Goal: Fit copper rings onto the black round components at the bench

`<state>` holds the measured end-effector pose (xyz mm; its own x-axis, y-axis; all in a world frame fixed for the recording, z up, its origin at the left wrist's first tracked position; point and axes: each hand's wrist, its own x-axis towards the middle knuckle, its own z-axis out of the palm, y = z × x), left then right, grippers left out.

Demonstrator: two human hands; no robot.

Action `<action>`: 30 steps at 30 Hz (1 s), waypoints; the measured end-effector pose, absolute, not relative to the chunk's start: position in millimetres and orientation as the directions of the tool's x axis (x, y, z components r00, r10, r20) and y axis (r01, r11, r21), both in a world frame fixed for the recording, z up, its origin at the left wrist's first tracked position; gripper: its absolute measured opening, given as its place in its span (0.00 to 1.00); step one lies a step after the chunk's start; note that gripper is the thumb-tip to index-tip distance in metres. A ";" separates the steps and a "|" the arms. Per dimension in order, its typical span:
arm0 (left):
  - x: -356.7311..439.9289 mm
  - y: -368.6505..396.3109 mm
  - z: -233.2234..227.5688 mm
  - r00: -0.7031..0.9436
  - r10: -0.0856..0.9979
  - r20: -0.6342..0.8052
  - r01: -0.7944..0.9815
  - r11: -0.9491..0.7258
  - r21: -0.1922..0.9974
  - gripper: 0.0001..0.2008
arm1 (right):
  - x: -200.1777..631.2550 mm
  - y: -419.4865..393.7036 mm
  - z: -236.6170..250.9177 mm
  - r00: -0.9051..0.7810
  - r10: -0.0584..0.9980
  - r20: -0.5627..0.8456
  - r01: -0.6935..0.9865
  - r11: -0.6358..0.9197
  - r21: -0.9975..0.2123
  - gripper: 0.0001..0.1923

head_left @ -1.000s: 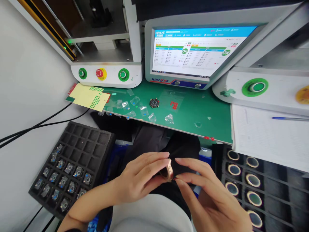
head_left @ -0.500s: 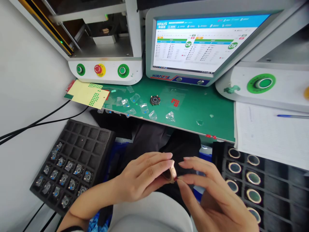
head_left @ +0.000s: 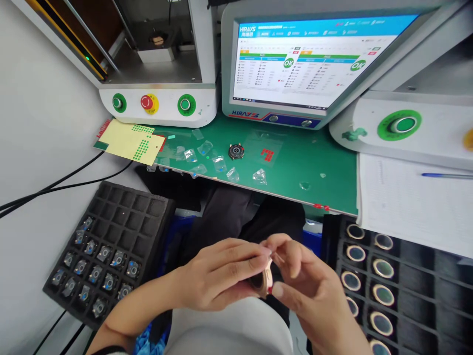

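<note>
My left hand (head_left: 218, 278) pinches a small rose-gold round watch case (head_left: 264, 278) by its rim, held over my lap below the bench edge. My right hand (head_left: 310, 291) meets it from the right, with thumb and fingertips curled onto the case's edge. The case is seen edge-on, its face mostly hidden by my fingers. A second round dark watch part (head_left: 236, 151) lies on the green bench mat (head_left: 295, 162).
A black foam tray (head_left: 111, 246) at my left holds several small parts. Another black tray (head_left: 399, 281) at my right holds several gold-rimmed cases. Scraps of clear film (head_left: 201, 162) litter the mat. Behind stand a monitor (head_left: 303, 64), a fixture with buttons (head_left: 155, 103), and paper sheets (head_left: 414, 202).
My right-hand fingers have curled in from spread to grip the case's edge. Both hands dropped slightly, and my view tilted a little lower.
</note>
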<state>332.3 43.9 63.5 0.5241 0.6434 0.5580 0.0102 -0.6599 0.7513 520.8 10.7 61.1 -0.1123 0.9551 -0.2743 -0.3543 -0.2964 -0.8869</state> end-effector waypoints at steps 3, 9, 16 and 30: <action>332.7 40.2 57.4 0.544 0.714 0.439 -0.108 -0.460 0.881 0.29 | 510.3 13.2 58.9 -0.157 0.910 -0.385 -0.511 -0.408 -0.756 0.22; 351.1 30.0 51.2 0.609 0.789 -0.081 -0.524 0.478 0.705 0.20 | 501.8 9.3 65.6 -0.050 0.876 -0.479 -0.580 -0.416 -0.700 0.19; 362.1 32.6 51.6 0.480 0.799 -0.362 -0.579 0.598 0.554 0.19 | 513.8 10.0 54.5 0.163 0.935 -0.315 -0.487 -0.202 -0.850 0.09; 372.2 30.8 55.9 0.377 0.840 -0.390 -0.458 0.536 0.709 0.19 | 507.0 0.3 51.8 0.108 0.969 -0.221 -0.404 -0.161 -0.901 0.04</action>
